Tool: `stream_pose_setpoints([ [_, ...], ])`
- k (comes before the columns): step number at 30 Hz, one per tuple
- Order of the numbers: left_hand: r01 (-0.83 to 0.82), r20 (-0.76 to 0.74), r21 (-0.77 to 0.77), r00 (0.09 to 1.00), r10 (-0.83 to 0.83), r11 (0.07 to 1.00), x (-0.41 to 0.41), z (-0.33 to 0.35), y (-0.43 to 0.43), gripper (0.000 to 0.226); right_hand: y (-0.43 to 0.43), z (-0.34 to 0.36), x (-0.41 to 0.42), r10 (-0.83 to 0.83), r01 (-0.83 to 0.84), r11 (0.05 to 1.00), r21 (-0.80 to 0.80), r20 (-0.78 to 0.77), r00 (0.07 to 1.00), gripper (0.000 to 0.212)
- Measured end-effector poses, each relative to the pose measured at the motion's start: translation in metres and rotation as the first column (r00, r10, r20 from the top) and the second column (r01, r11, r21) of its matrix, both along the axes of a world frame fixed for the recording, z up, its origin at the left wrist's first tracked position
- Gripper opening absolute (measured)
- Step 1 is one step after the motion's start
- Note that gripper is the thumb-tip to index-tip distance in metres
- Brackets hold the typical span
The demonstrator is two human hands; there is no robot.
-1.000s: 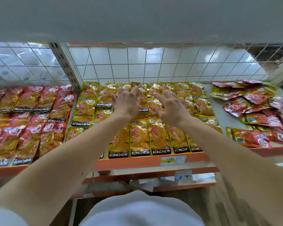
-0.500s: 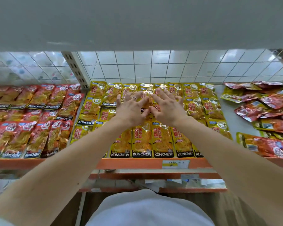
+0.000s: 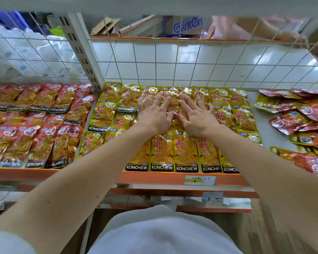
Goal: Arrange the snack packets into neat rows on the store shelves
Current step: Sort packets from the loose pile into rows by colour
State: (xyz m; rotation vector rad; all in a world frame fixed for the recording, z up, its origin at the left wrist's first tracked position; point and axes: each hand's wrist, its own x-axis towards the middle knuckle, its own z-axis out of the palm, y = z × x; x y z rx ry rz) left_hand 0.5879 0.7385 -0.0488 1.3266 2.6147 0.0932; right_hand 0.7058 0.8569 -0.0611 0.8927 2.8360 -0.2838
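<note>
The left grip [image 3: 153, 116] and the right grip [image 3: 196, 118] are laid open and flat, fingers straight and spread, thumbs close together, and nothing is clasped by either. Directly under both palms, and spread out in front of, behind and to both sides of them, the yellow snack packets [image 3: 162, 154] are lined up in overlapping rows on the shelf [image 3: 154, 177]. Well to the left of the left grip red snack packets [image 3: 44, 143] are ranked in rows, while to the right of the right grip a loose pile of packets [image 3: 301, 121] is left unsorted.
</note>
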Motion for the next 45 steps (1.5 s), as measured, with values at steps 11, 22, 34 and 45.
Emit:
stream_pose_setpoints([
  [11, -0.015, -0.021, -0.093, 1.000, 0.013, 0.996, 0.012, -0.006, -0.002, 0.055, 0.001, -0.007, 0.012, -0.017, 0.017, 1.000, -0.026, -0.007, 1.000, 0.070],
  [22, -0.070, -0.009, 0.046, 0.997, 0.071, 0.996, 0.030, 0.009, -0.021, 0.058, -0.001, 0.011, 0.032, 0.033, -0.038, 0.999, -0.037, -0.138, 0.990, 0.070],
  [34, -0.087, -0.067, 0.222, 0.992, 0.104, 0.971, 0.090, 0.030, -0.045, 0.060, -0.009, 0.032, 0.079, 0.066, -0.068, 0.998, 0.009, -0.389, 0.919, 0.067],
  [45, -0.061, -0.054, 0.343, 0.995, 0.084, 0.937, 0.117, 0.043, -0.076, 0.061, -0.042, 0.049, 0.117, 0.007, -0.003, 1.000, 0.009, -0.422, 0.907, 0.066],
])
